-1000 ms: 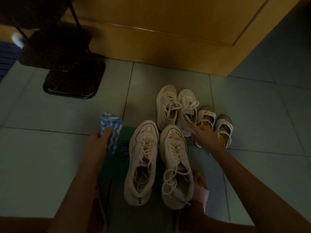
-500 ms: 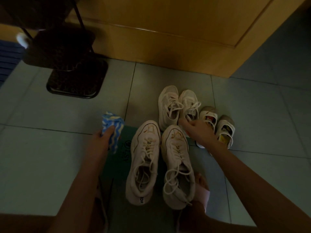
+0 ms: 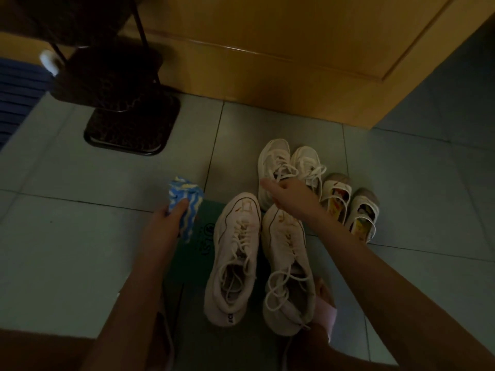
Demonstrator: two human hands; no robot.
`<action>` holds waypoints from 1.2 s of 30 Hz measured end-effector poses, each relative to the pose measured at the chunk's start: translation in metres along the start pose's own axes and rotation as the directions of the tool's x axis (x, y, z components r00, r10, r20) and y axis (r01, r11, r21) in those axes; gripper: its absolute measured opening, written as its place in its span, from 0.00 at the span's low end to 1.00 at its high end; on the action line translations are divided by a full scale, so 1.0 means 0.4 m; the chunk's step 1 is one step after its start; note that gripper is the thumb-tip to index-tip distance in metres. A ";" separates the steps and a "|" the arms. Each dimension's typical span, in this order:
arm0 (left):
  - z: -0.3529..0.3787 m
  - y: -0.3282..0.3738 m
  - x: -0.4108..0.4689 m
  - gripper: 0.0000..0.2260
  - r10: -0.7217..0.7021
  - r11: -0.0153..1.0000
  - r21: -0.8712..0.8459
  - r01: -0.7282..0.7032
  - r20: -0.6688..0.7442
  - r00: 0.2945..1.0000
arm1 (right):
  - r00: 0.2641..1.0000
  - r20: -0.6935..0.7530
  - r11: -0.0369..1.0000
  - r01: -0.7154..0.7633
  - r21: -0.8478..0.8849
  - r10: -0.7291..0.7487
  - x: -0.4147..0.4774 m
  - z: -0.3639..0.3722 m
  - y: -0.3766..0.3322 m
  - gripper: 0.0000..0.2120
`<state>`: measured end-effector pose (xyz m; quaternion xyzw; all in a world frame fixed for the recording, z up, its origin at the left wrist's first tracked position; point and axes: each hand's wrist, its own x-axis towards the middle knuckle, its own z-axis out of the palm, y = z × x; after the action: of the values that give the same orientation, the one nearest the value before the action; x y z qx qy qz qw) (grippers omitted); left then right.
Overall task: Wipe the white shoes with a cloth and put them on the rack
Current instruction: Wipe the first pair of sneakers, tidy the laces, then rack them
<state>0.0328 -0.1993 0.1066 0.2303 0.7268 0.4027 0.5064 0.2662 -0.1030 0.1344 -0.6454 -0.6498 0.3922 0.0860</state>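
Your left hand [image 3: 167, 219] grips a bunched blue, yellow and white cloth [image 3: 184, 199], thumb and fingers closed round it, above the far-left corner of the green mat [image 3: 192, 253]. Your right hand [image 3: 290, 198] is out at 12 o'clock, fingers curled down at the mouth of the left shoe of the far white pair [image 3: 274, 159]. Whether they have hold of it I cannot tell.

That forearm crosses above the toe of the right shoe of the near white pair [image 3: 233, 263], which stands on the mat straight ahead of you, laces loose. At 5 o'clock your foot in a pink slipper [image 3: 325, 306] touches that shoe's side.

Just beside the far pair, at 2 o'clock, stand two small shoes [image 3: 336, 195] with printed insoles. The black rack [image 3: 128, 121] stands at 10 o'clock, well apart from all the shoes, its shelves too dark to tell what they hold. A wooden door [image 3: 267, 49] spans 12 o'clock.
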 end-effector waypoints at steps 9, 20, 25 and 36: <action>-0.008 0.010 0.002 0.17 -0.017 0.998 -0.055 0.016 -0.020 1.000 | 0.995 0.091 0.994 0.037 0.098 -0.046 0.021 0.038 -0.079 0.24; -0.047 0.005 0.020 0.18 -0.044 0.998 -0.035 0.042 -0.051 0.998 | 0.993 0.114 0.946 0.034 -0.322 0.003 0.021 0.058 -0.067 0.25; -0.033 0.006 0.009 0.17 -0.025 1.000 -0.012 0.024 -0.040 0.999 | 0.999 0.029 0.943 0.051 -0.329 -0.043 0.015 0.074 -0.079 0.23; -0.077 0.036 0.014 0.14 -0.017 0.997 -0.081 0.010 -0.091 0.996 | 0.965 0.122 0.943 0.194 0.269 -0.233 0.016 0.101 -0.161 0.11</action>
<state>0.0014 -0.1978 0.1205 0.1859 0.7342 0.4384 0.4840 0.1906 -0.1042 0.1442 -0.5228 -0.6651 0.5085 0.1605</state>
